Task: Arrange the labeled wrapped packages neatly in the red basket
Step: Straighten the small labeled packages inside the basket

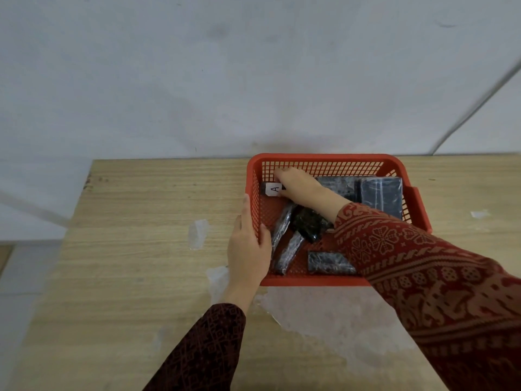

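Red basket (pixel 324 158): sat at the table's 1 o'clock, steadied at its 9 o'clock wall by the left hand (pixel 248 249), thumb hooked inside.
Right hand (pixel 298 184): laid over the package labelled A (pixel 273 189) at the basket's 11 o'clock; fingers hidden, so the grip can't be told tbh.
Other wrapped packages (pixel 293 249): scattered from 6 to 2 o'clock, some tilted.
Handling: plastic wrap looks slick and crinkly, probably light; best pinched across the short edges.
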### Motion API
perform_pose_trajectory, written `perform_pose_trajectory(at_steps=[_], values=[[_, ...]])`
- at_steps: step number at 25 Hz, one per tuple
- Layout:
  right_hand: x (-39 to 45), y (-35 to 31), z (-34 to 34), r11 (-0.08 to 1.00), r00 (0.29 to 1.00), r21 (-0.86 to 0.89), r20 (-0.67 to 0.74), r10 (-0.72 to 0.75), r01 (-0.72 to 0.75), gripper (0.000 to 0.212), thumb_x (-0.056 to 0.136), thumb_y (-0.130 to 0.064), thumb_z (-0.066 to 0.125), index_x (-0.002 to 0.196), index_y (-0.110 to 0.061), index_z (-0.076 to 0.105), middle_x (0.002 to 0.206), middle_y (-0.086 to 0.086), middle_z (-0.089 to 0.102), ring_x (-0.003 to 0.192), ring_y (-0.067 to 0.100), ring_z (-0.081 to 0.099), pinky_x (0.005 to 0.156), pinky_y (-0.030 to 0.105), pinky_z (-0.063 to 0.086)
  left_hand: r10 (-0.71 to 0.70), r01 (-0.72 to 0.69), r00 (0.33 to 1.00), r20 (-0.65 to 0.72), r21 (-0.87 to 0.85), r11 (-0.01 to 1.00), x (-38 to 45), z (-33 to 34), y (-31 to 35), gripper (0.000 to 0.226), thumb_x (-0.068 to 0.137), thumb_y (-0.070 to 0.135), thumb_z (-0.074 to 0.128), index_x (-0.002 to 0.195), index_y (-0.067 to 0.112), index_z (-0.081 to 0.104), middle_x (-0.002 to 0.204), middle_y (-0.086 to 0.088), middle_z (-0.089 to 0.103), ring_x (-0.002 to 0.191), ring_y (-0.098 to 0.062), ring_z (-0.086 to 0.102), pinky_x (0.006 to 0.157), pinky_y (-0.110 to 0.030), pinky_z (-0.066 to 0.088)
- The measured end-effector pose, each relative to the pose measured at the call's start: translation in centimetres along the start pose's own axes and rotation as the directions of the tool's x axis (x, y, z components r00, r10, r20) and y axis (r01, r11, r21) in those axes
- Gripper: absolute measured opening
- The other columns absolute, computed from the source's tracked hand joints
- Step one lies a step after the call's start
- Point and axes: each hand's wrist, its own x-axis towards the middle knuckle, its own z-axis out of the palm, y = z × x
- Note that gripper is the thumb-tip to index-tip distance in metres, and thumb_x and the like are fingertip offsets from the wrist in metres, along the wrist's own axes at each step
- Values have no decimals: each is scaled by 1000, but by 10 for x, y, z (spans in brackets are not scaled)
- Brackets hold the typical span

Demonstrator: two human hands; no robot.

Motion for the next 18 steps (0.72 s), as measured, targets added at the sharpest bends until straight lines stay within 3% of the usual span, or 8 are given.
perform_pose_trajectory(at_steps=[4,8,11,15,18], values=[[1,-4,4,977,997,-211,-71,-42,26,21,90,-6,53,109,0,60,115,16,59,99,36,63,73,44,53,1,-1,1000,7,-5,1000,0,0,-1,68,92,16,50,151,21,16,121,-4,55,88,12,35,67,6,31],[1,-5,6,990,996,-136,-89,10,-22,24,90,-3,53,113,-2,53,111,18,63,98,38,63,72,44,52,23,-23,1000,0,-5,1000,1,1,-2,67,92,13,51,151,17,18,127,-8,54,94,16,31,75,10,27],[1,-2,3,998,999,-59,-42,28,-30,18,89,-4,52,106,-1,60,111,17,63,100,37,62,79,44,52,28,-28,1000,-9,-9,1000,1,1,-2,67,92,13,52,151,16,19,124,-8,55,93,15,31,77,6,29],[-13,7,-5,999,996,24,91,-24,22,32,89,-17,61,119,-7,59,120,14,57,109,33,56,91,43,48,16,-16,1000,-10,-10,1000,1,0,-1,67,92,15,51,151,19,18,122,-5,56,92,8,38,73,-2,33],[-32,13,-10,996,980,5,175,-94,95,41,88,-29,64,124,-10,55,122,11,56,109,29,55,90,41,48,16,-16,1000,-11,-2,1000,0,1,0,68,92,14,53,150,18,19,122,-7,57,90,4,41,73,-5,34]])
